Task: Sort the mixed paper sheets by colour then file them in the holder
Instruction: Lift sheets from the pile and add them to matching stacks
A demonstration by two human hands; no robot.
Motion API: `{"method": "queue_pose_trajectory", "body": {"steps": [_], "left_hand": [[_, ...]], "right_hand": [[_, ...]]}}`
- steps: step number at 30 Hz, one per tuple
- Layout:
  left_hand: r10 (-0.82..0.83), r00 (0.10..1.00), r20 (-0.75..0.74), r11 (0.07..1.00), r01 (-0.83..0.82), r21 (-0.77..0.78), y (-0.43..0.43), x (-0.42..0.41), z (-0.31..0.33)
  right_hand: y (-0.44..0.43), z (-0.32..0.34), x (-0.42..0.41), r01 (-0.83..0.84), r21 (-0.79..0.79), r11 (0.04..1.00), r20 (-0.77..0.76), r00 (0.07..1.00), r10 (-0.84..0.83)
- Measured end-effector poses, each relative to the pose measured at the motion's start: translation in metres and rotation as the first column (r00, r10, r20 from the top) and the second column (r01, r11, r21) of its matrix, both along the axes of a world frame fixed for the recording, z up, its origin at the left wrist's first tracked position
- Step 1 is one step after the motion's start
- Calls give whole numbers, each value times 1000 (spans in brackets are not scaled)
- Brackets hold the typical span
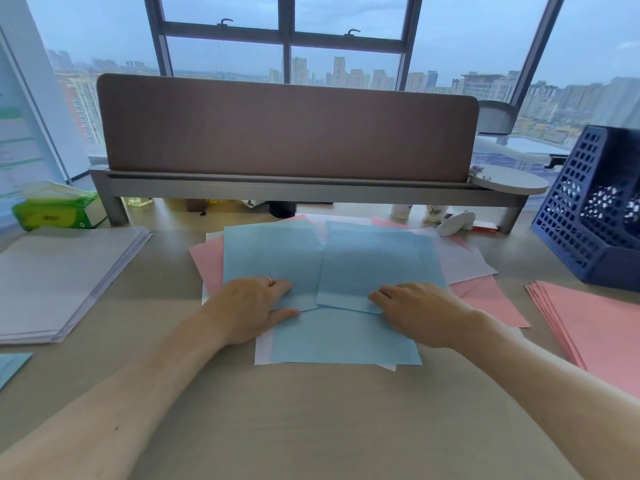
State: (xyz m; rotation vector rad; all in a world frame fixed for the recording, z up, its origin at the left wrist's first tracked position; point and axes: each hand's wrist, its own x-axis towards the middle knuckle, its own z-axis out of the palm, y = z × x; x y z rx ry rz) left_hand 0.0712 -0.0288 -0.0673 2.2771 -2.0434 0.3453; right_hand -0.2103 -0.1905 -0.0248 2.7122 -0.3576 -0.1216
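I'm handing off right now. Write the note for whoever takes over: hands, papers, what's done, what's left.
Left hand and right hand: both flat on blue sheets atop the mixed pile, gripping nothing.
Sorted so far: white stack at left, pink stack at right, lone blue sheet at the near-left edge.
Holder, far right: no paper visible in the part shown.
Left to do: separate blue, pink and white from the pile, then file each colour.
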Motion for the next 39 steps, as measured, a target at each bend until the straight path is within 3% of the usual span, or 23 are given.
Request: {"method": "queue_pose_trajectory", "body": {"steps": [3,6,10,12,14,18,22,25,28,32,39], "left_hand": [[-57,991,120,997,49,62,0,1,9],[-143,965,220,989,132,61,4,3,14],[-286,863,416,953,301,32,6,-3,11],[-309,850,428,942,334,17,6,-6,12],[-299,864,406,951,304,54,7,-9,13],[-196,938,286,981,188,55,8,-4,16],[-123,973,198,973,157,-168,0,-5,26],[-167,965,202,934,221,-280,-5,-17,38],[-224,948,226,911,286,-296,-10,-25,40],[-274,942,195,910,319,-264,-14,-29,28],[-327,934,146,890,356,-285,-21,-49,16]], "right_hand": [[-1,-4,-3,-13,12,1000,30,999,12],[-3,-7,-8,10,105,994,176,984,-29],[-8,-16,-21,123,382,916,365,890,-272],[-10,-20,-31,145,523,840,368,850,-376],[-14,-22,-41,155,553,818,360,841,-403],[-22,-18,-55,153,534,831,373,840,-394],[-25,-13,-62,181,511,841,343,853,-392],[-26,-16,-54,185,519,834,370,831,-415],[-28,-18,-42,169,482,860,424,814,-397],[-18,-11,-34,224,222,949,312,905,-287],[-16,-12,-28,230,258,938,291,908,-303]]}}
